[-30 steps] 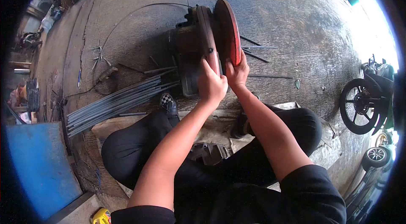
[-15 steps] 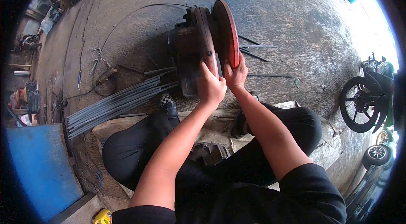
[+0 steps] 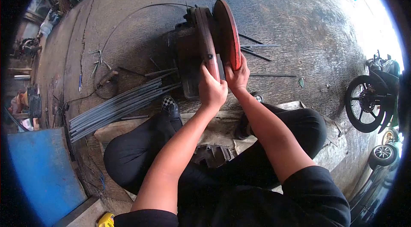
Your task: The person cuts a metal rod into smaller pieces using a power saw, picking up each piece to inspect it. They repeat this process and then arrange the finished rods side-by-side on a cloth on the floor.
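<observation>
In front of my feet stands a dark machine (image 3: 187,40) that looks like a cut-off saw, with a curved reddish-brown guard (image 3: 204,34) along its side. My left hand (image 3: 212,92) wraps round the lower end of this guard. Beside it, a round disc-shaped cover (image 3: 231,32) with a bright red rim stands upright on edge, apart from the guard at the top. My right hand (image 3: 238,77) grips the cover's lower rim, its fingers partly hidden behind it. A thin grey metal edge (image 3: 220,66) shows between the two hands.
Grey metal rods (image 3: 120,107) lie bundled at left; thin dark rods (image 3: 257,53) lie right of the machine. A cable (image 3: 113,30) curves behind. A metal part (image 3: 212,155) rests between my legs. Blue sheet (image 3: 45,171) at left; motorcycle (image 3: 366,103) at right.
The guard and the round cover have shifted very slightly left in view, along with both hands. Both hands keep the same hold.
</observation>
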`<state>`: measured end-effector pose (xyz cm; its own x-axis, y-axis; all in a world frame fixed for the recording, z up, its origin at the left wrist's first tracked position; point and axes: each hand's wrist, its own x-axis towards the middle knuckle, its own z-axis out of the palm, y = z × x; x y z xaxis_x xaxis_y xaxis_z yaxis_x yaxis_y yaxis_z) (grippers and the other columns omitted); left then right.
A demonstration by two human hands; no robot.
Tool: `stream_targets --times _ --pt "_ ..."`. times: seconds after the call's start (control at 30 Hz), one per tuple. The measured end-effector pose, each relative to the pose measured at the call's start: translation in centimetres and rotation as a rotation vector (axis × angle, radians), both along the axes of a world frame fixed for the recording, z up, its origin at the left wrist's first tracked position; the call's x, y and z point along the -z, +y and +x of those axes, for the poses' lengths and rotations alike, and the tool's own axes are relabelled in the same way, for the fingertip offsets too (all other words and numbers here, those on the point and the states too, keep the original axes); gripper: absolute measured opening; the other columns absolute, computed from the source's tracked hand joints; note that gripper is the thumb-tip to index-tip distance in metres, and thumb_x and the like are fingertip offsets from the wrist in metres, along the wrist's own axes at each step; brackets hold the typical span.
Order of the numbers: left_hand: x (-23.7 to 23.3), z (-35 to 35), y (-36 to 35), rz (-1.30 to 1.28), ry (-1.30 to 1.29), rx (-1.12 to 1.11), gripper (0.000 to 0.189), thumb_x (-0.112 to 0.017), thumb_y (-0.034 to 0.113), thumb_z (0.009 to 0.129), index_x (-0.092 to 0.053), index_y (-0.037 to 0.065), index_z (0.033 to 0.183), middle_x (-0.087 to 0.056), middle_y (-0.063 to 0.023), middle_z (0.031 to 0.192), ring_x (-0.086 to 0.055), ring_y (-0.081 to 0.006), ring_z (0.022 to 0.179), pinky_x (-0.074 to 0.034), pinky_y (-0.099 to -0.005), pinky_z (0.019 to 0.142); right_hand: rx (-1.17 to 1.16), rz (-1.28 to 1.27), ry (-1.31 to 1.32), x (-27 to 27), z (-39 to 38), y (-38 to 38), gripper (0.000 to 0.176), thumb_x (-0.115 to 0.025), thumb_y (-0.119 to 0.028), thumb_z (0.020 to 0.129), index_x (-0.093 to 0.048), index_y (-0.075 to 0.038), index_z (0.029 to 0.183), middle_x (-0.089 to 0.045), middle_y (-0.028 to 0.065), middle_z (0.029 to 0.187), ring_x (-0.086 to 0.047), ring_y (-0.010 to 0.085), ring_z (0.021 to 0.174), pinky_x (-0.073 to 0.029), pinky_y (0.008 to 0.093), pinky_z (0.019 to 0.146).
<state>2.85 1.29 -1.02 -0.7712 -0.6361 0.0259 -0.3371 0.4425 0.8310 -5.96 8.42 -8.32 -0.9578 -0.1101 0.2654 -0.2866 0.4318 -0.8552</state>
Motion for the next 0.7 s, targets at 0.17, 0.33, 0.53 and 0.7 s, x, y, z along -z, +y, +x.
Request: stream_targets --times 0.17,0.33,0.53,0.7 --pt "0.8 0.1 0.0 -0.039 0.023 -0.006 0.069 -0.060 0.001 0.071 -0.030 0.000 0.134 -0.057 -0.0316 0.112 -0.058 -0.0488 0.097 -0.048 -0.0533 0.083 0.029 -0.020 0.067 0.6 0.1 -0.1 0.057 -0.063 -0.020 0.075 -0.047 -0.006 0.128 -0.061 0.0215 0.112 -0.059 0.0410 0.101 -0.047 0.0439 0.087" --pt "1.8 0.1 0.2 -0.098 0.100 -0.044 0.060 -0.062 0.004 0.071 -0.035 -0.002 0.125 -0.059 -0.0304 0.087 -0.059 -0.0495 0.081 -0.046 -0.0530 0.069 0.047 -0.004 0.149 1.2 0.0 -0.1 0.051 -0.064 -0.022 0.078 -0.049 -0.007 0.125 -0.063 0.0210 0.104 -0.062 0.0428 0.093 -0.050 0.0453 0.079" --pt "1.5 0.2 0.1 -0.066 0.044 -0.005 0.070 -0.060 0.000 0.071 -0.030 -0.001 0.133 -0.057 -0.0315 0.110 -0.058 -0.0488 0.095 -0.049 -0.0529 0.081 0.036 -0.032 0.150 1.2 0.1 -0.2 0.051 -0.063 -0.021 0.078 -0.049 -0.008 0.125 -0.062 0.0205 0.107 -0.061 0.0425 0.094 -0.049 0.0452 0.080" --pt "1.7 0.3 0.1 -0.045 0.077 0.010 0.070 -0.060 0.000 0.070 -0.030 0.000 0.133 -0.057 -0.0314 0.110 -0.058 -0.0487 0.095 -0.049 -0.0529 0.080 0.027 -0.038 0.147 1.3 0.2 0.0 0.052 -0.063 -0.022 0.078 -0.049 -0.008 0.126 -0.062 0.0204 0.108 -0.061 0.0426 0.096 -0.049 0.0447 0.082"
